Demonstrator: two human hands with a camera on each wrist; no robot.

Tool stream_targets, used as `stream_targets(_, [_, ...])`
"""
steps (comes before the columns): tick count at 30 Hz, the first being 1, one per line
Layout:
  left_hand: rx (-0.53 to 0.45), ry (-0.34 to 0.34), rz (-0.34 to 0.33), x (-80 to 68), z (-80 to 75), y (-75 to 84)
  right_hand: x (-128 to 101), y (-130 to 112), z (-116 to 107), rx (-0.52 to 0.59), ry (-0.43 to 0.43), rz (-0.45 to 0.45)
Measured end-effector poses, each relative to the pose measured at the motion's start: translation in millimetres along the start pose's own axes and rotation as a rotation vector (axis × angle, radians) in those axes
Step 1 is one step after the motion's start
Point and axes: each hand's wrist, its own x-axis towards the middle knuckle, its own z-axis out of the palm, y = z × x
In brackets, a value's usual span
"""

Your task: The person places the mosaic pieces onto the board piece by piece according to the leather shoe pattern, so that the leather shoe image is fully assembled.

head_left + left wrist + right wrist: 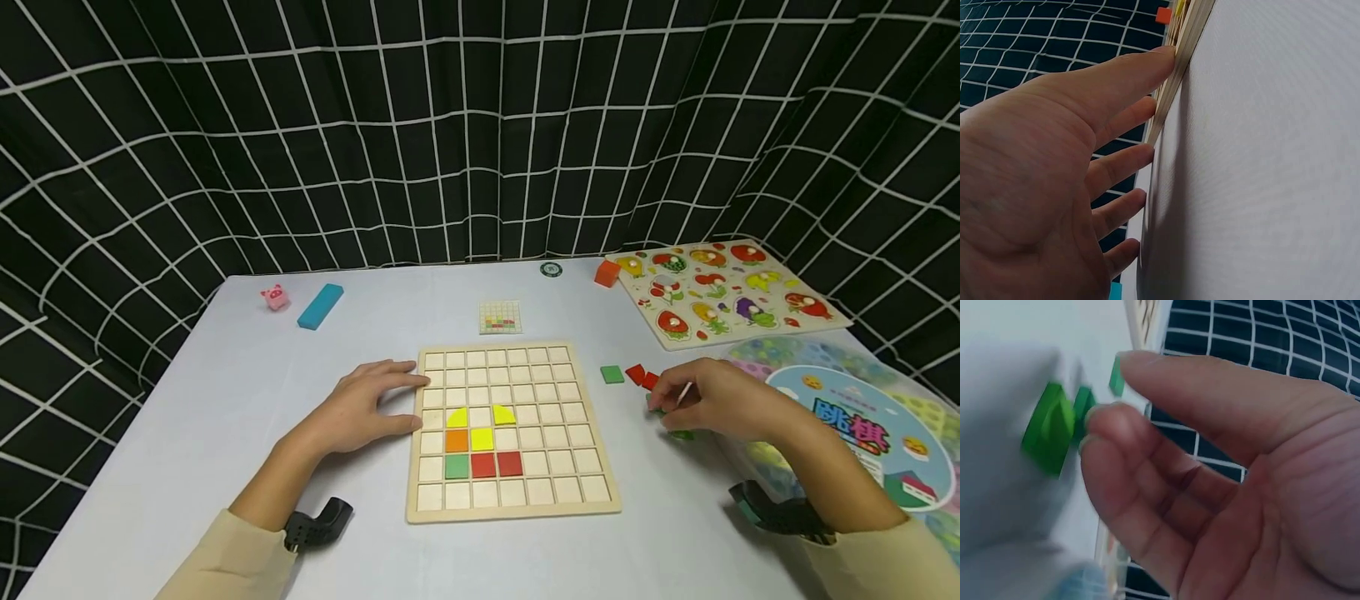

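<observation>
The wooden grid board (513,500) is steadied by the flat, spread left hand (367,408); green pieces (1054,428) at the curled right hand's (720,400) fingertips (1107,425) are best pinched singly; whether one is yet held cannot be told.

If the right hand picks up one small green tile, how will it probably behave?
The green tile looks thin, flat and rigid, so it probably will not bend or roll. Being small, it is likely light and may slide on the smooth table when the right hand touches it.

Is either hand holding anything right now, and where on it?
Left hand holds nothing; its straight fingers press the board's left edge. Right hand is at the green pieces, fingers curled, but a grip cannot be told.
</observation>
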Motion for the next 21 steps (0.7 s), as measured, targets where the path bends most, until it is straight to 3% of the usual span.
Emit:
stream_targets(11, [-0.010,0.004,-0.009,-1.5,0.5,-1.6,0.3,11.6,1.2,-0.150,-0.017,0.109])
stream_targets(21, [0.005,0.002,0.011,-0.9,-1.1,-0.3,0.6,9.6,3.4,-0.129,-0.037,0.103])
